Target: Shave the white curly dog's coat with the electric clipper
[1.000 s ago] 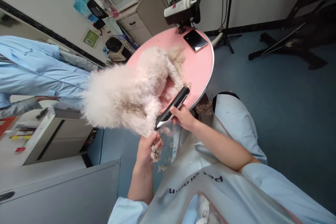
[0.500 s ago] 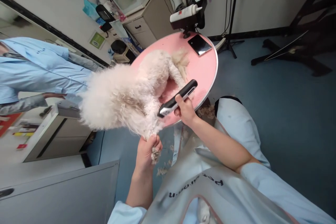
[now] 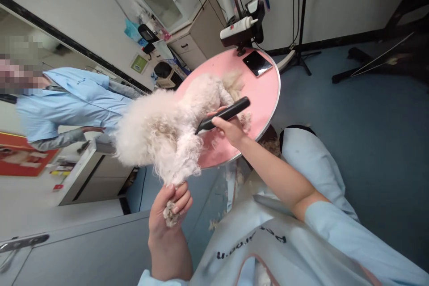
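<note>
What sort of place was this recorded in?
Probably a pet grooming room: a fluffy white dog on a round pink table, and black clippers in the person's right hand.

The curly-coated dog (image 3: 144, 120) at centre-left is presenting white fur, turning beige-brown in one patch and cream at the tail (image 3: 234, 82); its paw (image 3: 170, 215), lower centre, is reading greyish tan. The hair clipper (image 3: 228, 111) at centre is showing plain black. The round grooming table (image 3: 264, 94) is displaying pink with a whitish rim. The apron (image 3: 291, 259), bottom centre, is bearing dark lettering on grey. The co-worker's shirt (image 3: 77, 107) at left is showing light blue; the floor (image 3: 335, 125) at right, darker blue.
</note>
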Action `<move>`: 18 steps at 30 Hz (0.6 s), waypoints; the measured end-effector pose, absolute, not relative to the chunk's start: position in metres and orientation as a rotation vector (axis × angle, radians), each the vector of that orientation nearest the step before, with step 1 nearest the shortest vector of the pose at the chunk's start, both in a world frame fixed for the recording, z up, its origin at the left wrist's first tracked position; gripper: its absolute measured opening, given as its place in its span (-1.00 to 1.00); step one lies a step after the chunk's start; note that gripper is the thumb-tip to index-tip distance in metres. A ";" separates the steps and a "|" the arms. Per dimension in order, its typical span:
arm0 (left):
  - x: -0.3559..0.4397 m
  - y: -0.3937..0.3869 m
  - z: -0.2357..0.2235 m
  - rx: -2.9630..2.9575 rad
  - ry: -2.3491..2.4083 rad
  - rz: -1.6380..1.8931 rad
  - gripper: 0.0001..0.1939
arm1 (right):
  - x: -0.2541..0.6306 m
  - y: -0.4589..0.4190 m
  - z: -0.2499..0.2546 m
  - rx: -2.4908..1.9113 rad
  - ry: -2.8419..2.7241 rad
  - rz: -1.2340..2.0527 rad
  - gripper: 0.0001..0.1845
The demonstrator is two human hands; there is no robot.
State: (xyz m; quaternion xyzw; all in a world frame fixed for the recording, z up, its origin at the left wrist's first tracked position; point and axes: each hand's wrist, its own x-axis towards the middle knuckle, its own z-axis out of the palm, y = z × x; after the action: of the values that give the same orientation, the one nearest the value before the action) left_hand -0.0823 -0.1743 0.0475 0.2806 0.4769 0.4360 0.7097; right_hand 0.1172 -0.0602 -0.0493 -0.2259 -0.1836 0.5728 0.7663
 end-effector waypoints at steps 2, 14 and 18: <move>-0.083 -0.176 0.046 0.587 1.041 0.970 -0.49 | 0.112 -0.062 -0.049 -0.508 -0.527 1.283 -0.67; -0.067 -0.182 0.049 0.418 0.993 1.033 -0.51 | 0.110 -0.083 -0.053 -0.468 -0.300 1.183 -0.71; -0.063 -0.184 0.054 0.424 0.963 1.011 -0.48 | 0.092 -0.088 -0.056 -0.456 -0.462 1.439 -0.64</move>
State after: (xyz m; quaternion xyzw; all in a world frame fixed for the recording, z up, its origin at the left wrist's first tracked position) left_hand -0.0626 -0.1839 0.0544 0.1935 0.4400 0.4618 0.7454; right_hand 0.0918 -0.0877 -0.0561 -0.2051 -0.2076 0.6470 0.7044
